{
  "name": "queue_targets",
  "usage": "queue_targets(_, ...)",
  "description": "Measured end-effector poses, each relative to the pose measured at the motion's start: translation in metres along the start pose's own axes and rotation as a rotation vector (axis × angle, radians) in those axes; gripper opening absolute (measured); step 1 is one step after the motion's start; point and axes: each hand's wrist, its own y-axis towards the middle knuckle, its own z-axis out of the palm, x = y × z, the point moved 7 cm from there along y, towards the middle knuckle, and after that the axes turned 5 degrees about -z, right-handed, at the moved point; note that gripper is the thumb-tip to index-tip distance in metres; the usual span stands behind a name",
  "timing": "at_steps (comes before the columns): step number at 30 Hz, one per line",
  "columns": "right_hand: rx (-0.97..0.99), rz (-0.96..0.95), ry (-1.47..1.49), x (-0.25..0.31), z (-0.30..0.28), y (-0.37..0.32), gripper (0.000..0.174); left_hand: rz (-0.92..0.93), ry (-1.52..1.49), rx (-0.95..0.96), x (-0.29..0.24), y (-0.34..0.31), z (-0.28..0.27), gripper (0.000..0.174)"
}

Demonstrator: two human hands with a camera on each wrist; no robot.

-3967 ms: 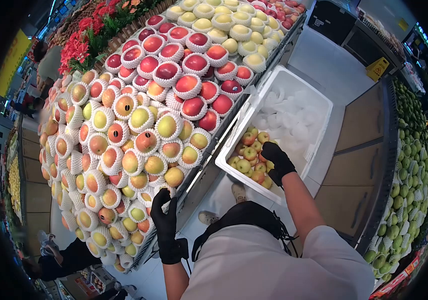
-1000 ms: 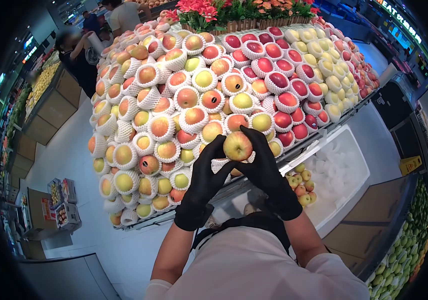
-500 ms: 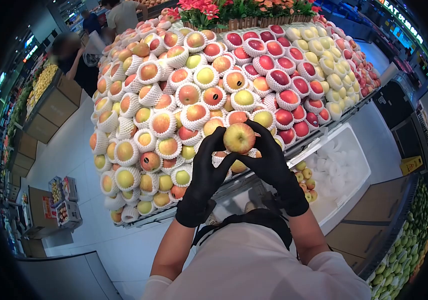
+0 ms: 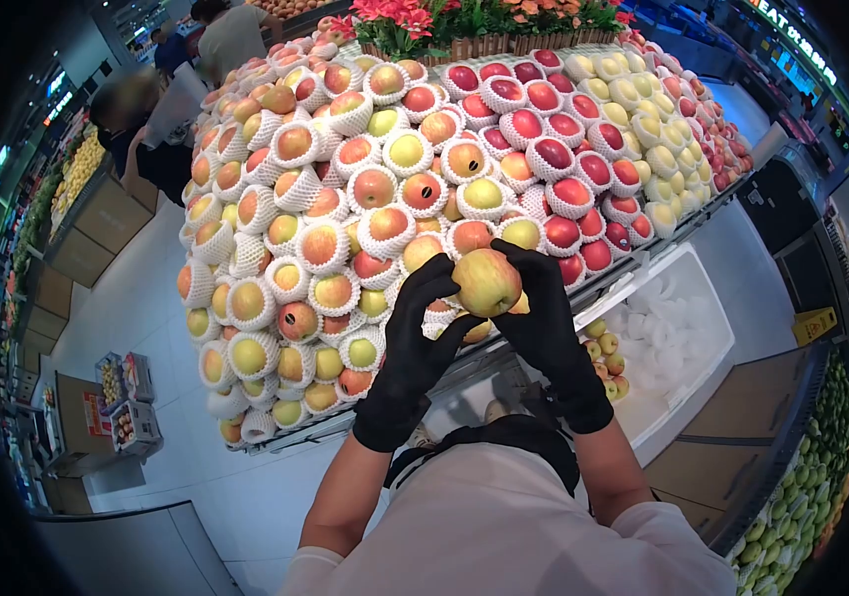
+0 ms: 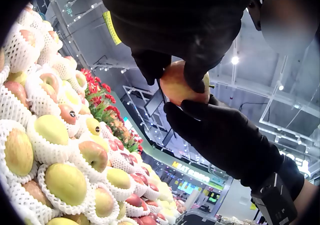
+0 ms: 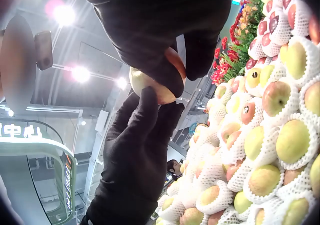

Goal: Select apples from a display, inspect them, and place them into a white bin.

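Observation:
A single apple [image 4: 487, 283], yellow-green with a red blush and no foam net, is held between both black-gloved hands in front of the fruit display. My left hand [image 4: 413, 333] pinches its left side with thumb and fingers. From the other side my right hand [image 4: 542, 316] grips it with curled fingers and thumb. In the left wrist view a short stem shows on the apple [image 5: 180, 85]. The right wrist view shows the left thumb pressed on the apple [image 6: 165, 92] below the right fingers. Close behind lie heaped apples in white foam nets [image 4: 325, 248].
A white foam box [image 4: 707, 298] at the right holds bare apples [image 4: 608, 363] and loose foam nets [image 4: 658, 328]. Dark red fruit [image 4: 549, 154] and pale yellow fruit [image 4: 658, 164] fill the display's right part. Another person [image 4: 132, 124] stands at the far left.
Four seconds ago my right hand was in the foam box among the bare apples, my left by the display edge. Since then both hands hold an apple, which has just turned and shifted slightly right.

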Motion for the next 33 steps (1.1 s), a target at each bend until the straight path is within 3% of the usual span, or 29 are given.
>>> queue_targets(1, -0.003, 0.022, 0.042, 0.001, 0.0, -0.001, 0.069, 0.003, 0.0, 0.0, 0.0, 0.0, 0.0, 0.059)
queue_targets(5, 0.035, 0.209, 0.201, -0.015, 0.006, -0.01, 0.068, -0.287, -0.4, -0.017, 0.019, -0.005, 0.005, 0.051)
queue_targets(7, 0.036, 0.203, 0.201, -0.018, 0.008, -0.012, 0.067, -0.401, -0.595, -0.037, 0.03, -0.007, 0.008, 0.048)
queue_targets(13, 0.003, 0.223, 0.245, -0.015, 0.01, -0.013, 0.065, -0.481, -0.642, -0.078, 0.045, -0.014, 0.008, 0.041)
queue_targets(19, -0.026, 0.283, 0.249, -0.016, 0.01, -0.015, 0.059, -0.407, -0.534, -0.028, 0.027, -0.011, 0.012, 0.041)
queue_targets(23, -0.035, 0.36, 0.382, -0.04, 0.008, -0.025, 0.047, -0.67, -0.769, 0.056, 0.049, -0.015, 0.013, 0.036)
queue_targets(25, -0.038, 0.376, 0.414, -0.045, 0.007, -0.026, 0.043, -0.69, -0.776, 0.139, 0.045, -0.017, 0.014, 0.037)
queue_targets(28, -0.028, 0.385, 0.454, -0.043, 0.01, -0.025, 0.043, -0.582, -0.614, 0.278, 0.034, -0.012, 0.015, 0.037)
queue_targets(30, 0.015, 0.434, 0.517, -0.04, 0.017, -0.025, 0.044, -0.314, -0.156, 0.381, 0.017, -0.001, 0.016, 0.037)
queue_targets(33, -0.009, 0.382, 0.453, -0.035, 0.018, -0.023, 0.049, -0.249, -0.147, 0.299, 0.023, -0.004, 0.016, 0.037)
